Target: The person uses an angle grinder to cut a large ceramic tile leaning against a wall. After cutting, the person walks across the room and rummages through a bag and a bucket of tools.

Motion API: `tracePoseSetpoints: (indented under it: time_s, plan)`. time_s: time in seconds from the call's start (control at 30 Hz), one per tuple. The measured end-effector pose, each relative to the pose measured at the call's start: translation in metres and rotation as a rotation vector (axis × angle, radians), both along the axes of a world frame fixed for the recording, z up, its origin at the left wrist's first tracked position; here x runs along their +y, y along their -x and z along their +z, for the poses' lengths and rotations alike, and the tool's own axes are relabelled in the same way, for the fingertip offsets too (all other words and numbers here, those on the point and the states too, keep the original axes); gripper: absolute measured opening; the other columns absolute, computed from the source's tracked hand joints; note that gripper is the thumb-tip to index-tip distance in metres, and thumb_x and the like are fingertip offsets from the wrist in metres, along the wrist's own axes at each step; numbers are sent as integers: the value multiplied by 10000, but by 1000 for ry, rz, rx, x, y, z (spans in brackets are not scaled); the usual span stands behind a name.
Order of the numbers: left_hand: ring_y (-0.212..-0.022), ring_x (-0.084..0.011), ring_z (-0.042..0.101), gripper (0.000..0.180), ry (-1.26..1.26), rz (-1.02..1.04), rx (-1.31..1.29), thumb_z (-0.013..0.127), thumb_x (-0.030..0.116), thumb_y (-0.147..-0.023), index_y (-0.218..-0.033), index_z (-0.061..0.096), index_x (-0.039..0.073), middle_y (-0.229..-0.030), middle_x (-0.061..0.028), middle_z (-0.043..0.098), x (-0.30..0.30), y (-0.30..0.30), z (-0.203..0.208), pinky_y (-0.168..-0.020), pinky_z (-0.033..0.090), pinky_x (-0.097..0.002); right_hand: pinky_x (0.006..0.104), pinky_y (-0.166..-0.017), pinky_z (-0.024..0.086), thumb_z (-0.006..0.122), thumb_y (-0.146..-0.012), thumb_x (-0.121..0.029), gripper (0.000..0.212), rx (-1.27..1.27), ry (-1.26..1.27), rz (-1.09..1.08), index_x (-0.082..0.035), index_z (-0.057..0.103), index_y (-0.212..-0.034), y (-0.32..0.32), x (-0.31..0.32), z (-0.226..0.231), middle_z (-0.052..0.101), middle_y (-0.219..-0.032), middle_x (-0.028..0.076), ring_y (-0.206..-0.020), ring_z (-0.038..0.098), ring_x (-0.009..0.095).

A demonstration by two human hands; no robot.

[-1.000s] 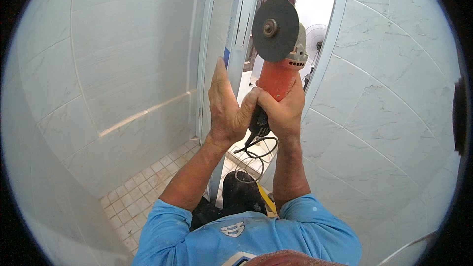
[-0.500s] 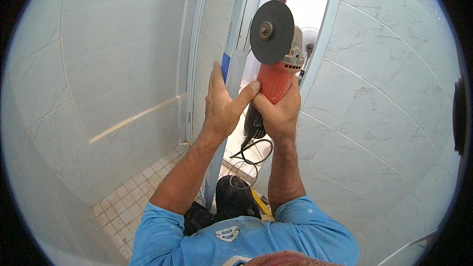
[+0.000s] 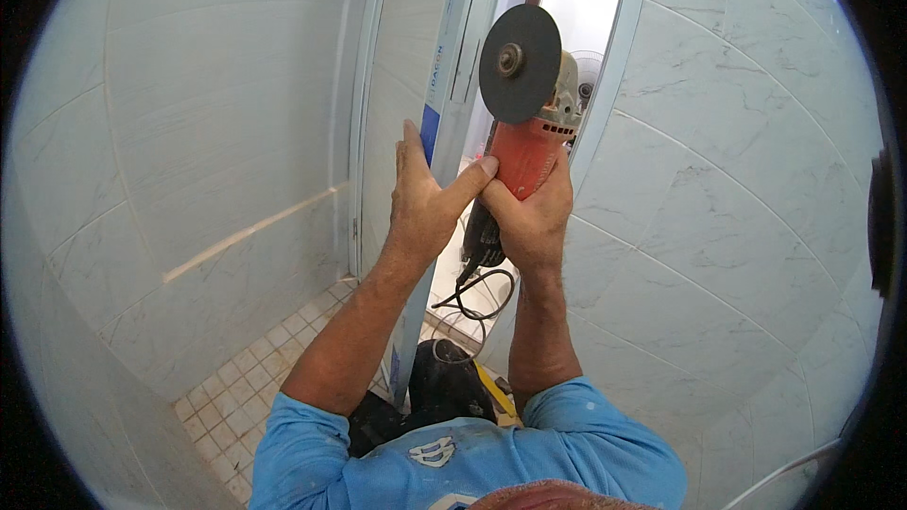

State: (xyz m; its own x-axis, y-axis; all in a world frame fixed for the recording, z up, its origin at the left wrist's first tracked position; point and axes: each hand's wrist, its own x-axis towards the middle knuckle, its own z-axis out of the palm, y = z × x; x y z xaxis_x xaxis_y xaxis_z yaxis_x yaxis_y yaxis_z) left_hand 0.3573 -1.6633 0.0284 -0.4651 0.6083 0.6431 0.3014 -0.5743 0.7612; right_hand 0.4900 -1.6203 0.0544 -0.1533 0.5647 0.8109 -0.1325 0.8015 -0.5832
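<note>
My right hand is wrapped round the red body of an angle grinder, held upright. Its dark cutting disc points upward and faces me, with a metal nut at the centre. A black cord hangs in loops from the dark rear handle. My left hand lies against the edge of a light blue-grey door, fingers stretched along its left face. The left thumb is spread to the right, its tip at the grinder body near my right thumb. A blue label strip shows on the door edge beside my left fingers.
Marbled tile walls stand close on both sides. Small square floor tiles lie at lower left. Right of the grinder is the door frame, with a fan beyond. A yellow object lies near my knee.
The view has shifted slightly, so the walls and door frame sit a little to the left. Both hands keep their places on the grinder and door edge.
</note>
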Motion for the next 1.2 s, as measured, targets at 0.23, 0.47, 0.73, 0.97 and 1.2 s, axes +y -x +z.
tracePoseSetpoints:
  time_s: [0.23, 0.47, 0.73, 0.97, 1.2]
  plan:
    - [-1607, -586, 91, 1299, 4, 25, 29, 780, 592, -882, -1623, 70, -205, -1644, -507, 137, 3, 1, -2, -1309, 130, -595, 361, -903, 607, 792, -818, -102, 623, -16, 34, 80, 19, 519, -1364, -1, 8, -3, 662, -1166, 135, -1047, 691, 196]
    - [-1610, -582, 73, 1282, -4, 18, 24, 762, 592, -900, -1625, 64, -202, -1648, -504, 123, 4, -1, -2, -1310, 118, -599, 364, -922, 602, 800, -822, -86, 623, -8, 22, 100, 14, 519, -1368, -2, 7, 0, 663, -1177, 128, -1052, 692, 191]
    - [-1612, -579, 72, 1248, -8, 1, 1, 730, 598, -923, -1630, 72, -192, -1644, -504, 132, 12, -5, -2, -1310, 121, -602, 359, -925, 611, 795, -828, -82, 611, -14, 75, 90, 21, 520, -1364, -2, 10, 3, 667, -1191, 139, -1058, 700, 196]
    - [-1606, -592, 69, 1251, 15, 16, 4, 725, 612, -918, -1628, 84, -195, -1640, -510, 134, 9, -6, -1, -1304, 117, -618, 361, -921, 603, 781, -836, -81, 600, 13, 35, 82, 16, 520, -1367, -1, 10, 0, 667, -1194, 134, -1049, 696, 198]
    - [-1606, -593, 65, 1253, -11, -1, -3, 720, 615, -922, -1624, 82, -202, -1641, -509, 132, 10, -6, 1, -1302, 118, -624, 365, -776, 599, 805, -840, -176, 525, 4, 3, -1, 7, 520, -1241, 1, 11, 2, 674, -1024, 130, -886, 701, 187]
